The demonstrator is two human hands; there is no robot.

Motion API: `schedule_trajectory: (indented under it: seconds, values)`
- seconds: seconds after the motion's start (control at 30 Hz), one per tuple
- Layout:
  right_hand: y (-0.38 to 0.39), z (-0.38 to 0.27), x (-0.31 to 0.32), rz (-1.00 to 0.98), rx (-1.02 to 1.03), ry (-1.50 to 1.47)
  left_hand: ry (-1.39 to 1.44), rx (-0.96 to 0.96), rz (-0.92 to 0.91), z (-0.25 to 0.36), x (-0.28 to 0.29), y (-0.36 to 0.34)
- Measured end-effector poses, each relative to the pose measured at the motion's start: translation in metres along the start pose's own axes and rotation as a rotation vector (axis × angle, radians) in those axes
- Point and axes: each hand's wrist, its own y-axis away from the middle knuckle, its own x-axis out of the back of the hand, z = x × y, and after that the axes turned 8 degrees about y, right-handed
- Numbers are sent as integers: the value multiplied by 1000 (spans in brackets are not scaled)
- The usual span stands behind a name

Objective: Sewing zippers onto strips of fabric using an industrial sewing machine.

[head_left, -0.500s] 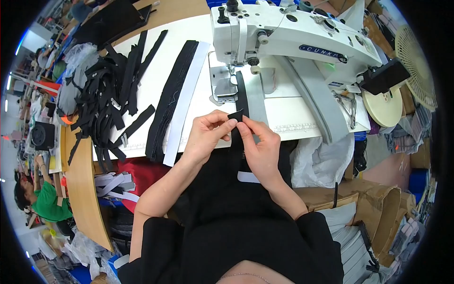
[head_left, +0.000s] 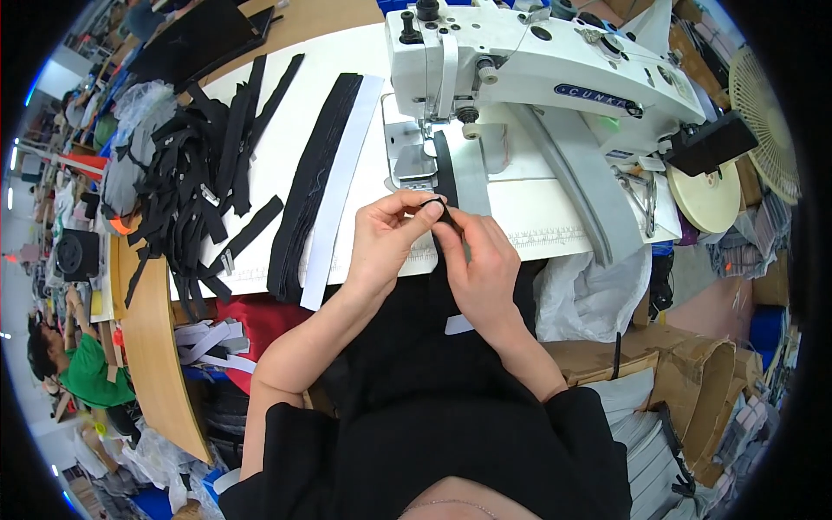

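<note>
Just in front of the sewing machine, both hands pinch the end of a black fabric strip. My left hand has thumb and forefinger closed on it, and my right hand grips it from the other side. The end looks bent over between the fingertips, which partly hide it. Below my hands, black material hangs past the table edge toward my lap, hard to part from my dark clothes. Beyond them, a black band lies along a grey strip and runs up to the presser foot.
On the white table, a stack of black strips lies beside a white strip. Farther left is a tangled heap of black zippers. Grey panels rest at right, near a cardboard box. A person in green is far left.
The black strip's end, which stood up flat between my fingertips, now looks bent over. My right hand has shifted slightly right and down; the fingers of both hands remain close together.
</note>
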Motion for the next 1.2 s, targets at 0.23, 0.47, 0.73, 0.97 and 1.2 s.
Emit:
schedule_trajectory:
  seconds: [0.23,0.47,0.73,0.97,1.2]
  values:
    - [6,9,2,-198,-252,-293,-1,66,-50,6,6,-14]
    - [-2,14,3,-340,-313,-280,-77,124,-13,-5,9,-24]
    - [-40,11,-33,-164,-143,-22,-407,-112,67,-2,40,-82]
    - [-48,32,-58,-134,-163,56,-975,-463,-43,-8,45,-82]
    - [-49,27,-48,-2,-42,271,-1150,-469,-178,-8,36,-65]
